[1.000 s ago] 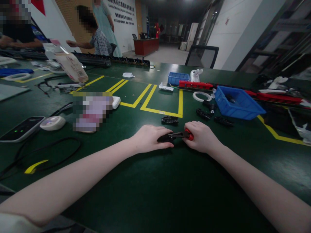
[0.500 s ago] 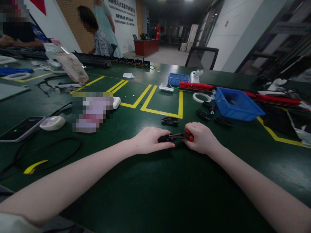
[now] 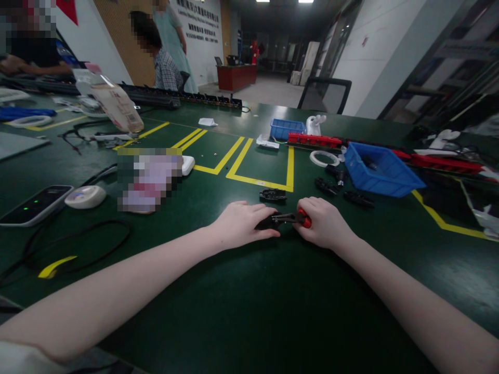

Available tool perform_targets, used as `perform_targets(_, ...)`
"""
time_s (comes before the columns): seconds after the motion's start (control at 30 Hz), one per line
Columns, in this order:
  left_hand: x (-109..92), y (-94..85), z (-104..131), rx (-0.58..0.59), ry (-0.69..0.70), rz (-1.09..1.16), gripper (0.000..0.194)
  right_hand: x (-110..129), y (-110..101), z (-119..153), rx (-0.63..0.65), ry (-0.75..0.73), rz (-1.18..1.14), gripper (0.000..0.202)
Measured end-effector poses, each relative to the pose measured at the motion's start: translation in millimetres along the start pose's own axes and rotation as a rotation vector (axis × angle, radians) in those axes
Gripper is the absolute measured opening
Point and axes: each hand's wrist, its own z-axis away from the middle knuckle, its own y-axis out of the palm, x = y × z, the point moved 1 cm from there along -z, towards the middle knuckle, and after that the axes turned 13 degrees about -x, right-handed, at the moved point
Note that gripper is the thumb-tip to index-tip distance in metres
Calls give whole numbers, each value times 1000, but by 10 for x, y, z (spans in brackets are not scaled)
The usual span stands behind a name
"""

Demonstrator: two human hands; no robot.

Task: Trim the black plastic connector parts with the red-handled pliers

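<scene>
Head view: a small, irregular black part (image 3: 265, 222), apparently plastic, sat in the left hand (image 3: 239, 223), pinched between thumb and fingers. Right hand (image 3: 325, 222) was closed around the red grips of a pair of dark metal pliers (image 3: 293, 217), nose pointing left and meeting the part's right end. Whether the nose was clamped or only touching, could not tell; too small.

Risks, as judged: a shallow bite could let the nose slip, scraping the part or nipping the left thumb close by. Too hard a squeeze could crack a thin edge. A loose pinch could let the part twist.

Just beyond the grip, a similar ridged black piece (image 3: 273, 195) lay on the dark green tabletop (image 3: 249, 311); any fragment dropped there would be hard to spot, dark on dark. Right of the grip, farther out: an elongated black piece (image 3: 358, 199) near a blue rectangular plastic bin (image 3: 384, 182).
</scene>
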Motion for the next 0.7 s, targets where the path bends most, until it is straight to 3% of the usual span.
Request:
perform_targets(0.3, 30, -46, -15, 119, -74, 262, 38, 8, -5, 0, 13, -5, 12, 11)
perform_targets(0.7, 51, -35, -25, 140, -40, 180, 39, 12, -15, -18, 66, -38, -4, 11)
